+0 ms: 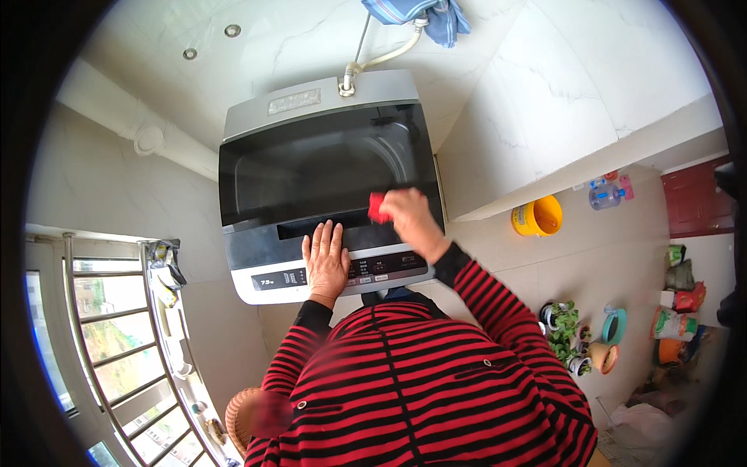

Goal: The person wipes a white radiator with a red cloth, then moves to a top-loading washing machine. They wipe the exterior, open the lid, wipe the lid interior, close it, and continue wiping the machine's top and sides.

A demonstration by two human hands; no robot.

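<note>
A top-loading washing machine (257,245) with a grey body and a dark see-through lid (303,171) stands in front of me, its lid down. My left hand (326,261) lies flat on the front panel, fingers stretched toward the lid's handle recess. In my right hand (414,222), closed fingers grip a small red cloth or sponge (379,208) over the lid's front right part. Whether it touches the lid I cannot tell, and my fingers hide part of it.
A pale hose (389,56) runs from a wall tap to the machine's back. Blue cloth (443,22) hangs at the tap. On the floor at right are a yellow bucket (538,217), potted plants (562,327) and a teal basin (614,326). A barred window (117,342) is at left.
</note>
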